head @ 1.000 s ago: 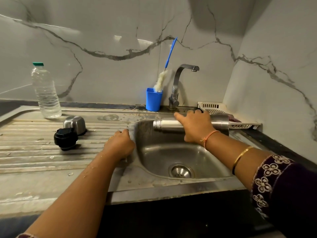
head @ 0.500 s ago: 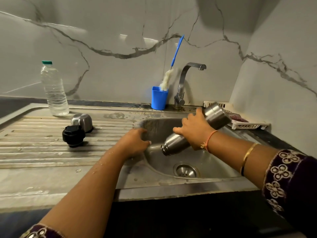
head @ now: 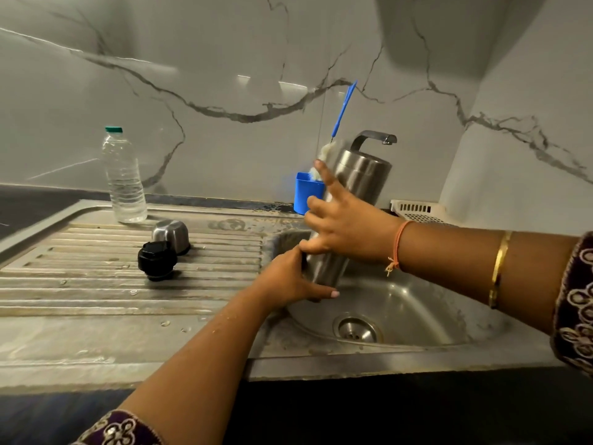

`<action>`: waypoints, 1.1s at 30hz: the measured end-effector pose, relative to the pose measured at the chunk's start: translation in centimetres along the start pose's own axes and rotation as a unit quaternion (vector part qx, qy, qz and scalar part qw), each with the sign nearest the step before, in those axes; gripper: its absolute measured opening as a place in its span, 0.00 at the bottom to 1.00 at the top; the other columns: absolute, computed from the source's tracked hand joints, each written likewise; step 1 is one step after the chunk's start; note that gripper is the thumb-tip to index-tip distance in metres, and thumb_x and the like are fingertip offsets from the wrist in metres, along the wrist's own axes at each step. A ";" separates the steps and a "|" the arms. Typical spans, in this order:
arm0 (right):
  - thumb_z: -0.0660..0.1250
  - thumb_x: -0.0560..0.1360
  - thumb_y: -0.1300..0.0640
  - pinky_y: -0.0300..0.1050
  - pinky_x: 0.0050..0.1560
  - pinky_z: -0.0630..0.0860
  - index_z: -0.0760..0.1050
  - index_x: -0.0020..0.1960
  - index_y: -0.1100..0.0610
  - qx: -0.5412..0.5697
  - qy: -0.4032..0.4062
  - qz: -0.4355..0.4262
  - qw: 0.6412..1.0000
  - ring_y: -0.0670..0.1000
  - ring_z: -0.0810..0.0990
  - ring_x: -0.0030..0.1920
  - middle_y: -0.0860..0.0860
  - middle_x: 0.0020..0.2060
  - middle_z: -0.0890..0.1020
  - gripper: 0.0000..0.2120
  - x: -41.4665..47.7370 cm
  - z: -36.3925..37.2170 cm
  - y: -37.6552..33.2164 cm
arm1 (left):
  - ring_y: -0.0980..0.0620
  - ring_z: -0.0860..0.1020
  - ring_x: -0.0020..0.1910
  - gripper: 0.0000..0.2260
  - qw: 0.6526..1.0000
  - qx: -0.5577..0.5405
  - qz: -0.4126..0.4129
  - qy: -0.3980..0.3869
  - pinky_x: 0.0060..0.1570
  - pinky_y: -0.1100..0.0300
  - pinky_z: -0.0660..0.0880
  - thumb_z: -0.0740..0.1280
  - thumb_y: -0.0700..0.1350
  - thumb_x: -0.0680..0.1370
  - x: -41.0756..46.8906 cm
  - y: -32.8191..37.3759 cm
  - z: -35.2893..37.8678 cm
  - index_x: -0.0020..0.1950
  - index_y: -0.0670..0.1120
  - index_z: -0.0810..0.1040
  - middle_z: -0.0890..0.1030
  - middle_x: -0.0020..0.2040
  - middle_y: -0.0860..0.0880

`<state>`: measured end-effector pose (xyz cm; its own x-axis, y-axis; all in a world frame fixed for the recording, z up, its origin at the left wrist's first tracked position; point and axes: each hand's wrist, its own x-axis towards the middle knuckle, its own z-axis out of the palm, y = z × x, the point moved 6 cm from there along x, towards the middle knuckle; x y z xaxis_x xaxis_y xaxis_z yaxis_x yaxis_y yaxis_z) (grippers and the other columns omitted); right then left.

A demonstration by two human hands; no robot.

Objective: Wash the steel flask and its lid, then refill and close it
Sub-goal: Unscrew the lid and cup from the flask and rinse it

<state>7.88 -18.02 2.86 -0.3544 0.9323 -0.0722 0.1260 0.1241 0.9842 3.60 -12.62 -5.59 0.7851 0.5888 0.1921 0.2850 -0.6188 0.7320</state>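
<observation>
**Item:** steel flask (head: pixel 359 178). Held nearly upright and tilted slightly right above the sink (head: pixel 417 309), in front of the tap (head: pixel 372 136). Banded end up; lower end covered by the left hand (head: pixel 288 281), so mouth not visible, judged to point down for draining.

**Hold, right hand (head: pixel 349 229):** wrapped round the mid-body, thumb and lower fingers (head: pixel 316 203) curled on the steel, forefinger lifted straight and off the wall.

**Hold, left hand:** closed round the lower end, thumb across the front, remaining fingers behind and out of sight.

**Lid parts:** black stopper (head: pixel 157 260) and steel cup (head: pixel 170 236), cup rim-down, touching or just beside each other on the ribbed drainer of the bench (head: pixel 96 300), well apart from the flask.

**Handling, judged:** rigid, dent-resistant, probably light once drained. Smooth wet steel likely slippery, so best gripped full-palm at mid-body, with a second hold at the narrower end for turning. Little fragility; main risk a slip into the basin.

**Also present:** plastic bottle (head: pixel 123 181) with green cap, standing at the back of the drainer; blue holder (head: pixel 306 191) with brush (head: pixel 343 110); white basket (head: pixel 417 210) at right.
</observation>
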 end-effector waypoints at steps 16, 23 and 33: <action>0.60 0.74 0.57 0.74 0.67 0.57 0.78 0.57 0.56 0.133 0.204 0.023 0.970 0.61 0.75 0.64 0.59 0.54 0.81 0.15 -0.5 -3.1 0.6 | 0.57 0.77 0.48 0.31 0.985 -0.110 -0.047 0.126 0.44 0.64 0.76 0.79 0.55 0.62 0.3 -1.6 -2.0 0.61 0.52 0.70 0.78 0.51 0.56; 0.53 0.66 0.59 0.55 0.52 0.71 0.79 0.43 0.58 0.395 0.254 0.418 0.778 0.58 0.79 0.43 0.54 0.38 0.81 0.17 -3.3 -1.4 1.9 | 0.55 0.77 0.48 0.31 0.968 -0.140 -0.086 0.190 0.49 0.59 0.76 0.79 0.57 0.62 0.4 -3.1 -3.5 0.59 0.54 0.69 0.77 0.49 0.57; 0.59 0.74 0.60 0.49 0.56 0.69 0.77 0.45 0.53 0.608 0.021 0.474 0.637 0.53 0.77 0.49 0.50 0.43 0.80 0.08 -1.6 4.5 -3.6 | 0.52 0.75 0.52 0.33 0.956 -0.069 -0.100 0.268 0.53 0.54 0.76 0.77 0.57 0.65 0.2 -5.0 -6.9 0.63 0.50 0.67 0.74 0.57 0.51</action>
<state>12.18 -18.44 -1.27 0.3937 0.7775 0.4904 0.9168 -0.2930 -0.2714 -1.44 -5.81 -4.73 0.3172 0.8929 0.3195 0.2957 -0.4132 0.8613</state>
